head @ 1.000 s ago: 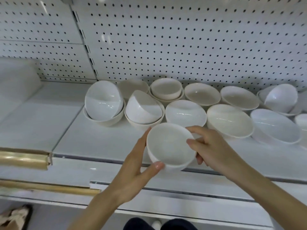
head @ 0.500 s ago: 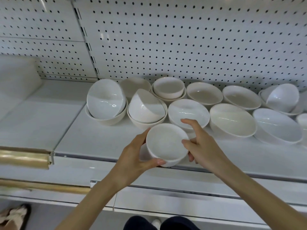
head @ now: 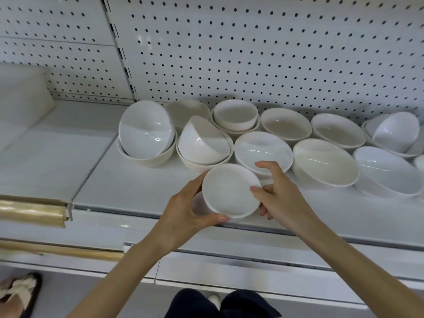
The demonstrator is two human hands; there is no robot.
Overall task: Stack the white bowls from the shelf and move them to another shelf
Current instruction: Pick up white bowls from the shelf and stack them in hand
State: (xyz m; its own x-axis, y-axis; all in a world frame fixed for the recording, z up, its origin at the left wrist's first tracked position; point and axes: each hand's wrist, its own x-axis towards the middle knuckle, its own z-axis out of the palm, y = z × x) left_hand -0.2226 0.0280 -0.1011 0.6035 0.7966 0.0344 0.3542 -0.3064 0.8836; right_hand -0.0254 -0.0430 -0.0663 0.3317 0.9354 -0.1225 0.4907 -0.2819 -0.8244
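Small bowl [head: 229, 191]: white, mouth up, gripped from both sides over the front edge of the shelf [head: 128, 187] (resting there or lifted clear, impossible to tell).
Left hand [head: 183, 212]: wrapped round the small bowl's left wall, thumb flat along the near rim, fingers curled round the far side.
Right hand [head: 282, 198]: thumb tip on the small bowl's right rim, lower fingers curled under its wall, index finger raised and stretched toward the bowl behind.
Middle bowl [head: 263, 150]: wide, white, mouth up, just behind the small bowl, near edge hidden by the right hand.
Cream bowl [head: 325, 161]: wide, mouth up, just right of the middle bowl.
Left pair [head: 146, 134]: one bowl tipped on its side inside another, at the left end of the group.
Second pair [head: 204, 143]: likewise a tipped bowl in an upright one, between the left pair and the middle bowl.
Back pair [head: 236, 115]: small upright bowl nested in a wider one, near the pegboard [head: 252, 53].
Pegboard: white, dotted with dark holes, standing behind the shelf.
Gold strip [head: 32, 212]: along the front edge of the neighbouring shelf section, far left.
Sandalled foot [head: 20, 292]: on the floor, bottom left corner.
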